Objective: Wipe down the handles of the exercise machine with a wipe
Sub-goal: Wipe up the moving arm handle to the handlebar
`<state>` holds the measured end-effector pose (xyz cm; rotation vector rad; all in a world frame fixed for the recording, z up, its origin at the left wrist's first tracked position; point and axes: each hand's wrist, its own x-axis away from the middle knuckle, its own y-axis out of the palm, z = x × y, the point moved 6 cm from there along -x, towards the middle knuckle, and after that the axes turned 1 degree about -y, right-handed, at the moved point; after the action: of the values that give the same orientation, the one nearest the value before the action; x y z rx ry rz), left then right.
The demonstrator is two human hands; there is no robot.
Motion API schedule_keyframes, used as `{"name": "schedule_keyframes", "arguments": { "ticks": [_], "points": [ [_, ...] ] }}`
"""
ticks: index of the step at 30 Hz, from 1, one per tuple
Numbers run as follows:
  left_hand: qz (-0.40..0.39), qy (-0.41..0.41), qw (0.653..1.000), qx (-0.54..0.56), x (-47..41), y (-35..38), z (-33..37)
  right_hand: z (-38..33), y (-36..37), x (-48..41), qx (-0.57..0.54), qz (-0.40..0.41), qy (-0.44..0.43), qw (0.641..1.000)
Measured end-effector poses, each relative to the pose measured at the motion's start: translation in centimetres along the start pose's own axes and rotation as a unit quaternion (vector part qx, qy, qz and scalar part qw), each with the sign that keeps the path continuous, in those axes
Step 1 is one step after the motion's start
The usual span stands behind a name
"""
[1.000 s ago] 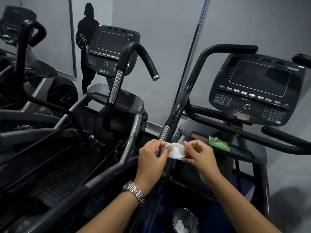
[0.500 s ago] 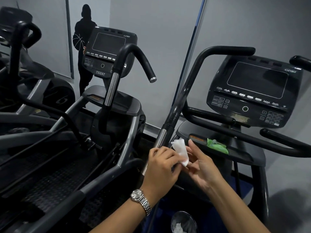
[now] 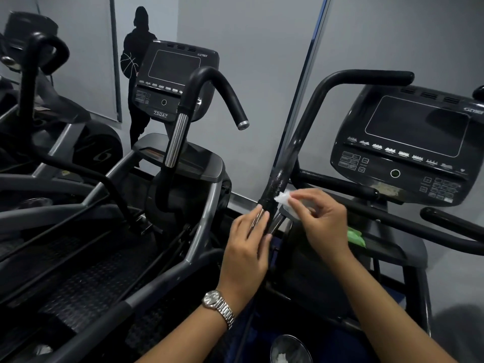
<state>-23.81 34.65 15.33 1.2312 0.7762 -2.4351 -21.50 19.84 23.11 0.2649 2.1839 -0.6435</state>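
Note:
A long black handle of the nearer exercise machine rises from centre to upper right, its lower stretch glistening wet. My right hand pinches a white wipe and holds it against the right side of the handle just above its chrome section. My left hand rests on the chrome part of the bar just below, fingers straight along it. A silver watch sits on my left wrist.
The machine's console is at right, with a green wipe packet on its tray. A second machine with a curved handle and console stands to the left. A small bin holding white tissue is at bottom.
My right hand has taken the wipe alone and moved it up against the handle. My left hand has let go of the wipe and now lies on the chrome bar.

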Motion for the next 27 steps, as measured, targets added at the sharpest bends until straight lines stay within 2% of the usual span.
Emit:
{"name": "schedule_keyframes", "arguments": {
  "ticks": [2,4,10,16,23,27],
  "points": [
    [-0.003,-0.018,1.0,-0.003,0.2,0.4,-1.0,0.0,1.8,-0.2,0.076,-0.032,-0.128,0.988],
    [-0.005,-0.026,1.0,0.003,0.6,0.4,-1.4,0.6,3.2,-0.4,0.14,-0.056,-0.201,0.968],
    [0.002,-0.035,0.999,0.009,0.6,0.5,-1.8,0.1,5.9,-2.3,0.209,-0.147,-0.264,0.93],
    [0.008,-0.031,0.999,0.02,0.7,0.4,-1.9,1.1,3.1,-1.6,0.242,-0.082,-0.27,0.928],
    [0.01,-0.033,0.999,0.019,0.7,0.5,-1.9,0.1,6.1,-2.7,0.292,-0.186,-0.277,0.896],
    [0.013,-0.038,0.999,0.028,0.5,0.3,-1.8,0.7,4.2,-1.9,0.25,-0.157,-0.256,0.92]
  ]
}}
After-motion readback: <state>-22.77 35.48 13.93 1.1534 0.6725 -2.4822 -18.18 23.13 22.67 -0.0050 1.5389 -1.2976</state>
